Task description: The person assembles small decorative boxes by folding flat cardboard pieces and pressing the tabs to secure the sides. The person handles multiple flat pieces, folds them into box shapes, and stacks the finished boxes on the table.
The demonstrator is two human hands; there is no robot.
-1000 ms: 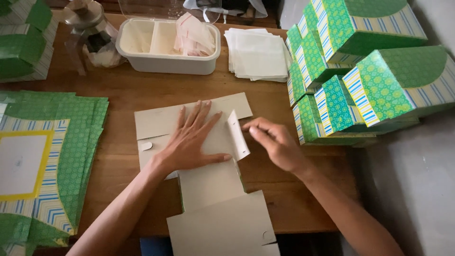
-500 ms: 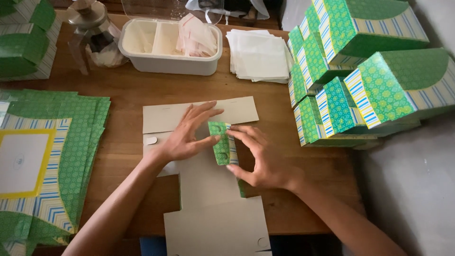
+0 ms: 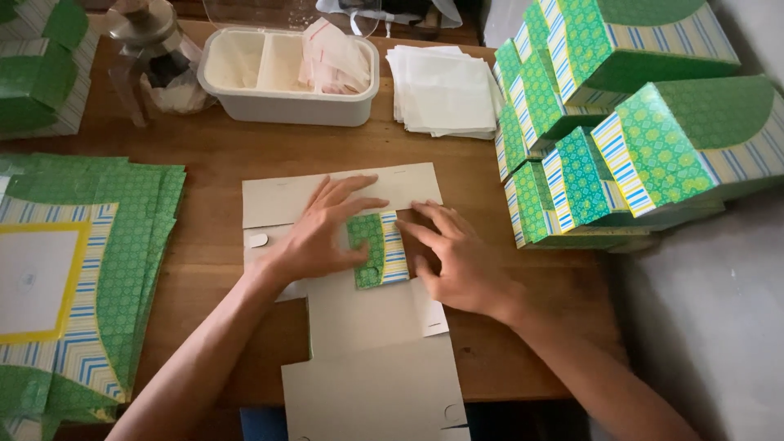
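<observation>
A flat die-cut cardboard box blank lies plain side up on the wooden table. One of its side flaps, printed green with blue and yellow stripes, is folded over onto the blank. My left hand lies flat on the blank, its fingertips on the flap's left edge. My right hand presses the flap down from the right, fingers spread. Neither hand grips anything.
A stack of flat printed blanks lies at the left. Assembled green boxes are piled at the right. A white divided tub with small bags, a stack of white paper and a glass jar stand at the back.
The side flap was lifted and folded over, so its printed face now lies flat on the blank. Both hands moved onto it and press it down.
</observation>
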